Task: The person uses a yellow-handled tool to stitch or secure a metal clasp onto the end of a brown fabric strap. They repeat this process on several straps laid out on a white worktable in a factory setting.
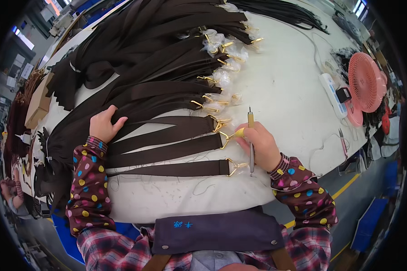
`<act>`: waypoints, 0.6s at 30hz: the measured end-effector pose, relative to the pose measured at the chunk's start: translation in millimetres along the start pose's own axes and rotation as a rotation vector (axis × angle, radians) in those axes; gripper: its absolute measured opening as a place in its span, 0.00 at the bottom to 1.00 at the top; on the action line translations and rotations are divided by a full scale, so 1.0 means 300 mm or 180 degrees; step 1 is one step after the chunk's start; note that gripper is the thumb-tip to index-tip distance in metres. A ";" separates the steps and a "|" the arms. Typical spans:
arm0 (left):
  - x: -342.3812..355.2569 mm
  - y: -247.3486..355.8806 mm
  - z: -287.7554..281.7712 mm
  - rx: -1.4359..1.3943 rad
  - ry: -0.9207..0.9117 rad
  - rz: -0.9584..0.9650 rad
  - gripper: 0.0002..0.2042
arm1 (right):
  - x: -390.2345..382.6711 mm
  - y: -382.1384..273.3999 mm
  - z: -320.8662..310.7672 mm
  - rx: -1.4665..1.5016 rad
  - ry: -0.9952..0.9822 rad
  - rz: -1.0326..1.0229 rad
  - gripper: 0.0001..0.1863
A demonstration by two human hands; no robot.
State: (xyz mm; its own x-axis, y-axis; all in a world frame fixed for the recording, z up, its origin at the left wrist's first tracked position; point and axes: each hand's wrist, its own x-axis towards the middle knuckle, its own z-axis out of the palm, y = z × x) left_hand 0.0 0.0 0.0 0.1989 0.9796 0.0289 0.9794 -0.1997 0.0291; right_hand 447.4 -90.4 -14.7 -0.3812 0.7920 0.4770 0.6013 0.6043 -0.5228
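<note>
Leftmost, the left hand [105, 125] lies palm-down, thumb spread, on dark brown flat fabric straps [176, 151], which run from the upper left to mid-frame. Blue characters [183, 224] mark the dark purple fabric apron [221, 232], lower centre. Beside gold-coloured metal clasps [220, 122], the right hand [263, 144], fingers curled, grips a slim upright metal tool [251, 156].

Two blue characters [183, 224] on dark apron [221, 235], paper sign [27, 71] at left, illegible
</note>
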 end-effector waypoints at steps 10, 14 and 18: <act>-0.035 0.292 -0.072 0.0038 0.1105 0.2404 0.16 | 0.001 0.027 0.007 0.0057 0.0074 -0.0104 0.12; 0.047 0.458 -0.056 -0.0434 0.0250 0.2791 0.19 | -0.008 0.010 -0.007 0.0082 0.0145 -0.0178 0.12; 0.107 0.552 -0.063 -0.0437 0.0015 0.3035 0.18 | -0.033 0.008 -0.018 0.0072 0.0083 -0.0174 0.12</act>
State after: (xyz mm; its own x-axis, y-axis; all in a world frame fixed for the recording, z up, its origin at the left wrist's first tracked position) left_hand 168.0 -2.1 24.7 0.9087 0.4042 0.1049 0.3936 -0.9129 0.1081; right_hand 456.3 -97.1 -16.9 -0.3944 0.7554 0.5232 0.5640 0.6485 -0.5112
